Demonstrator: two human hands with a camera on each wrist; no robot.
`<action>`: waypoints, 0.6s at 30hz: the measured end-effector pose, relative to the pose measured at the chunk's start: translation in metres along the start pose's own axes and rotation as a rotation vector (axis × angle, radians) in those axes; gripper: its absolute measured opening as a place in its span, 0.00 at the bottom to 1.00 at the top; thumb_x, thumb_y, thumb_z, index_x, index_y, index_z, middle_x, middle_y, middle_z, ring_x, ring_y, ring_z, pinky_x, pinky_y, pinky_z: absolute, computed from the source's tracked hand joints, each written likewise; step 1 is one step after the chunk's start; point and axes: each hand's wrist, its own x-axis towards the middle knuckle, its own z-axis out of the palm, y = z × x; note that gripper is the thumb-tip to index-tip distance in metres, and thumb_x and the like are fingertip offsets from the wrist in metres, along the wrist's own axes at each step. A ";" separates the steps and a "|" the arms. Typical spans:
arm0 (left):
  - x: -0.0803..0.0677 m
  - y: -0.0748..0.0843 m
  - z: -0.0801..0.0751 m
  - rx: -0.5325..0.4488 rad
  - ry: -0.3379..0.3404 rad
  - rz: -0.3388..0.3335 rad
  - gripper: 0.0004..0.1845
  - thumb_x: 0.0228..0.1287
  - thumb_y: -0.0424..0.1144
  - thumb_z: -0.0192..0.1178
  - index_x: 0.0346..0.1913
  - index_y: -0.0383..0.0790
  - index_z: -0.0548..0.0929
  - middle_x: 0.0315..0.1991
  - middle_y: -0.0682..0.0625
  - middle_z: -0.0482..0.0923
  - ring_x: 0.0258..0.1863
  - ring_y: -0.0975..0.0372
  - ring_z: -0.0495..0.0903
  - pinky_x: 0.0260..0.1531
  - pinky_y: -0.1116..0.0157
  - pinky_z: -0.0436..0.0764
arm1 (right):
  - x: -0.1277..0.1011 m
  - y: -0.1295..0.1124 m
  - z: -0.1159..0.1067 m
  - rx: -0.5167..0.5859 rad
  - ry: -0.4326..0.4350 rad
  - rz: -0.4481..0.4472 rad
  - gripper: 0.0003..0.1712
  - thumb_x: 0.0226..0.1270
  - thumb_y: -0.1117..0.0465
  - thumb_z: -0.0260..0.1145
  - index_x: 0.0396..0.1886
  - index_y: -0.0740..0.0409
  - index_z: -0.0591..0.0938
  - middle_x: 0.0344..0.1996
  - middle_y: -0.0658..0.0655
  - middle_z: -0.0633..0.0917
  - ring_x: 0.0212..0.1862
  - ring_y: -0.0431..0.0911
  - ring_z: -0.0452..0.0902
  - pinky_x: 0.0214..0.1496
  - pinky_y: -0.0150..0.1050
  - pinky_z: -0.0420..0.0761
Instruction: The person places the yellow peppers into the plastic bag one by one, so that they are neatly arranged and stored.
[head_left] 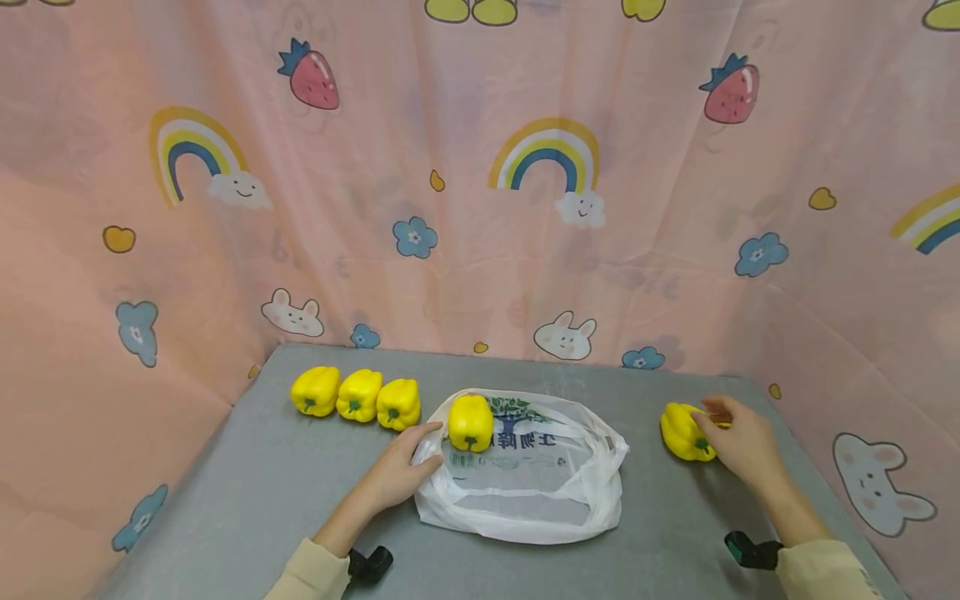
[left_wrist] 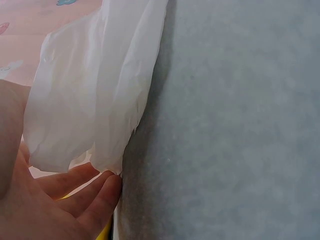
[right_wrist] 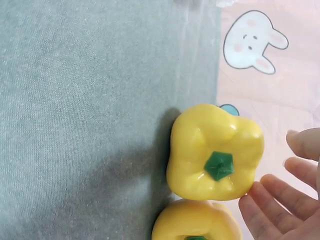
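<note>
A white plastic bag (head_left: 517, 529) lies on the grey table with its mouth spread and dark print inside. My left hand (head_left: 401, 467) holds its left rim; in the left wrist view the fingers (left_wrist: 100, 200) are at the bag's lower edge. One yellow bell pepper (head_left: 470, 423) rests within the mouth, beside that hand. At the right, my right hand (head_left: 738, 442) reaches over two more yellow peppers, the nearer one (head_left: 684, 433) partly in front. In the right wrist view its fingers are loosely extended, fingertips right at a pepper (right_wrist: 215, 150), with another pepper (right_wrist: 195, 222) below.
Three yellow peppers stand in a row at the back left: the outer one (head_left: 315, 392), the middle one (head_left: 358, 396) and the inner one (head_left: 399, 404). A pink patterned curtain (head_left: 450, 292) borders the grey table (head_left: 300, 483) at the back and sides.
</note>
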 end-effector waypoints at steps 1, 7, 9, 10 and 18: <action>0.000 0.000 0.000 0.001 0.002 0.003 0.29 0.72 0.43 0.62 0.72 0.43 0.72 0.71 0.39 0.68 0.71 0.43 0.65 0.69 0.38 0.62 | 0.000 0.001 0.000 -0.006 -0.001 0.001 0.30 0.78 0.51 0.60 0.62 0.75 0.74 0.54 0.78 0.79 0.53 0.70 0.77 0.50 0.65 0.79; 0.000 0.000 0.001 0.005 0.002 -0.006 0.29 0.72 0.43 0.63 0.73 0.44 0.72 0.71 0.40 0.68 0.71 0.44 0.65 0.68 0.38 0.62 | 0.003 0.006 0.004 -0.045 -0.031 0.029 0.31 0.77 0.51 0.60 0.63 0.75 0.73 0.55 0.78 0.78 0.54 0.71 0.75 0.52 0.65 0.78; 0.000 0.001 0.001 0.002 -0.001 -0.015 0.29 0.72 0.44 0.62 0.73 0.44 0.72 0.71 0.40 0.68 0.71 0.44 0.65 0.69 0.38 0.62 | 0.003 0.008 0.005 -0.051 -0.040 0.037 0.32 0.77 0.50 0.61 0.63 0.76 0.73 0.55 0.79 0.77 0.55 0.71 0.74 0.53 0.66 0.77; 0.000 0.002 0.001 0.000 -0.001 -0.018 0.29 0.72 0.44 0.62 0.73 0.44 0.72 0.71 0.40 0.68 0.72 0.44 0.65 0.69 0.38 0.62 | 0.004 0.009 0.006 -0.052 -0.043 0.038 0.33 0.76 0.50 0.62 0.62 0.76 0.73 0.55 0.79 0.77 0.55 0.71 0.74 0.53 0.66 0.77; 0.000 0.002 0.001 0.001 0.001 -0.014 0.29 0.71 0.43 0.62 0.72 0.43 0.72 0.71 0.40 0.68 0.71 0.44 0.65 0.69 0.38 0.62 | 0.006 0.009 0.009 -0.051 -0.092 0.053 0.39 0.76 0.45 0.62 0.63 0.79 0.71 0.57 0.81 0.75 0.56 0.72 0.72 0.56 0.67 0.75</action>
